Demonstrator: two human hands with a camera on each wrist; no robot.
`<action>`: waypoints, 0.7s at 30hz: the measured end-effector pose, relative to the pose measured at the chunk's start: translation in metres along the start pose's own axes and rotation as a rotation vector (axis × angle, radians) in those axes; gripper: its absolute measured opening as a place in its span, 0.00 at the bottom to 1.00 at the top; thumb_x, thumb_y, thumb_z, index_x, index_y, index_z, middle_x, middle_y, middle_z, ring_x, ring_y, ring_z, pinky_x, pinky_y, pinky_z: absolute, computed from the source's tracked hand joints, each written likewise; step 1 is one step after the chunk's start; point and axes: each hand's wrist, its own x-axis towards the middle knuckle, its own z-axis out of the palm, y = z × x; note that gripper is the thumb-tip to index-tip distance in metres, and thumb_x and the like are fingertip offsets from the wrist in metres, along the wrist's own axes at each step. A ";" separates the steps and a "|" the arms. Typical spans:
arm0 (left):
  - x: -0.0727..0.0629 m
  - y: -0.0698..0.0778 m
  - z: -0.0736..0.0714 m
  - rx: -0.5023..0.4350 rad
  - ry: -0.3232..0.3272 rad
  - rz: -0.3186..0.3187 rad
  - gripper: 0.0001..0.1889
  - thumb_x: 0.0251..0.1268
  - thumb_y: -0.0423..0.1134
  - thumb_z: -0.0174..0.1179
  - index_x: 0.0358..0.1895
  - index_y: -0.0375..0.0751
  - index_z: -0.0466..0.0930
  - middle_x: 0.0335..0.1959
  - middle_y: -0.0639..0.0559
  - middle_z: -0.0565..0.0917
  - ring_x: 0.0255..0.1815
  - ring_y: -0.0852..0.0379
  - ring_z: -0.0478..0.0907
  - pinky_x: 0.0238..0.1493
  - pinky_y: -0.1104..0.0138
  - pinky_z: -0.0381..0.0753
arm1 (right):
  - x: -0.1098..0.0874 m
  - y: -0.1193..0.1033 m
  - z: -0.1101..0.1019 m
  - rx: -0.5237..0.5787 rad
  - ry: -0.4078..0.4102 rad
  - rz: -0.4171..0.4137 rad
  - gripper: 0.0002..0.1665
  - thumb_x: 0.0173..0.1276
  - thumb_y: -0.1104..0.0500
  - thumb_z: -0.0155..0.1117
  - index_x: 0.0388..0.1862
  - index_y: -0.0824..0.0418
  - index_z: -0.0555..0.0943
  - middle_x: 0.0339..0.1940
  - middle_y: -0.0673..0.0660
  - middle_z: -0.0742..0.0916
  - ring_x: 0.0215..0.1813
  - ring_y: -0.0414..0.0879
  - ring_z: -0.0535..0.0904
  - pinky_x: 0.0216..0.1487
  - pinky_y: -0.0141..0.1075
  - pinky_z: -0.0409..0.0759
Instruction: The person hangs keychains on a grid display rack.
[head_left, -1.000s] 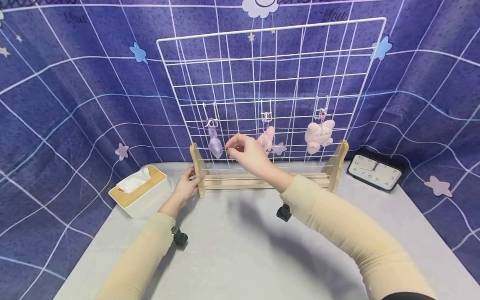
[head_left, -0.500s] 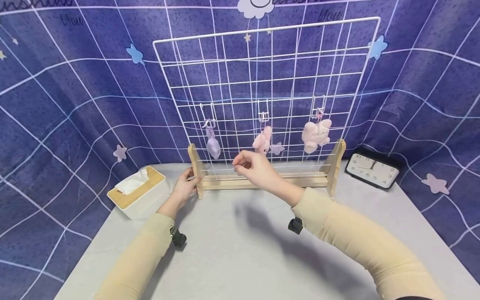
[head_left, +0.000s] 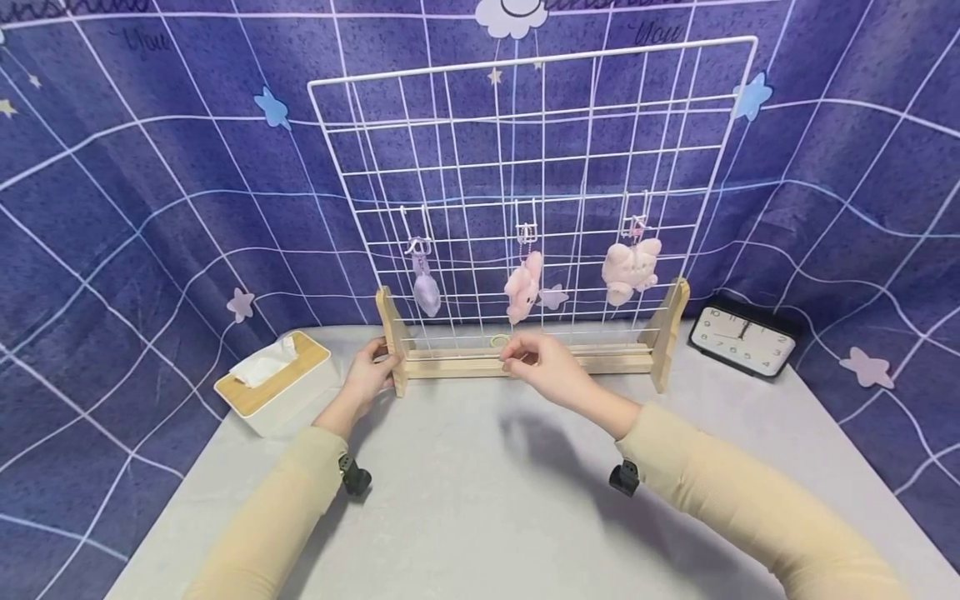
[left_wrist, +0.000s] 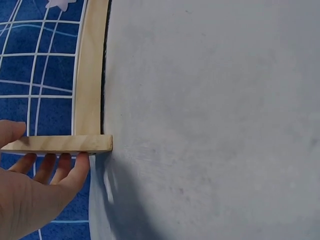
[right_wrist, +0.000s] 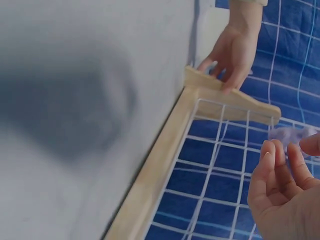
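Observation:
A white wire grid rack stands upright on a wooden base. My left hand grips the rack's wooden left end piece, thumb on one side and fingers on the other. My right hand hovers before the base with loosely curled fingers, holding nothing; in the right wrist view its thumb stands apart from the fingers. From white hooks on the grid hang a purple plush charm at left, a pink long-eared plush charm in the middle and a pale pink plush charm at right.
A tissue box with a wooden lid stands left of the rack. At the right is a black-framed clock. A blue patterned curtain hangs behind the grey tabletop. A small yellow-green ring shows behind the grid.
My right hand has moved down and to the right, away from the purple charm, uncovering the pink long-eared charm. My left hand has kept its grip on the end piece.

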 end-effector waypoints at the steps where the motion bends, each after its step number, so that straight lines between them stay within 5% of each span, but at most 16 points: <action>1: 0.003 -0.004 -0.001 0.003 0.005 0.004 0.27 0.80 0.33 0.52 0.75 0.28 0.58 0.70 0.28 0.64 0.67 0.29 0.69 0.66 0.44 0.74 | -0.002 0.003 -0.001 0.009 0.003 0.009 0.06 0.69 0.67 0.63 0.42 0.68 0.83 0.37 0.58 0.88 0.37 0.52 0.83 0.39 0.35 0.82; 12: -0.004 -0.011 -0.004 0.038 0.017 0.019 0.28 0.79 0.32 0.52 0.77 0.28 0.56 0.70 0.27 0.64 0.67 0.30 0.69 0.65 0.47 0.77 | -0.024 0.039 -0.017 0.019 0.056 0.094 0.07 0.69 0.68 0.62 0.42 0.72 0.83 0.36 0.61 0.89 0.36 0.56 0.85 0.36 0.33 0.84; 17: -0.017 -0.013 -0.002 0.220 0.073 0.070 0.27 0.76 0.31 0.54 0.74 0.27 0.61 0.63 0.29 0.73 0.52 0.44 0.78 0.46 0.60 0.86 | -0.033 0.056 -0.025 0.008 0.083 0.129 0.07 0.70 0.68 0.62 0.42 0.73 0.83 0.36 0.62 0.89 0.36 0.52 0.85 0.37 0.32 0.83; 21: -0.029 -0.015 0.001 0.332 0.164 0.056 0.26 0.72 0.33 0.58 0.69 0.27 0.68 0.51 0.35 0.81 0.39 0.53 0.79 0.34 0.72 0.78 | -0.039 0.065 -0.031 0.020 0.106 0.154 0.06 0.71 0.69 0.61 0.42 0.73 0.83 0.36 0.63 0.89 0.36 0.51 0.85 0.38 0.34 0.84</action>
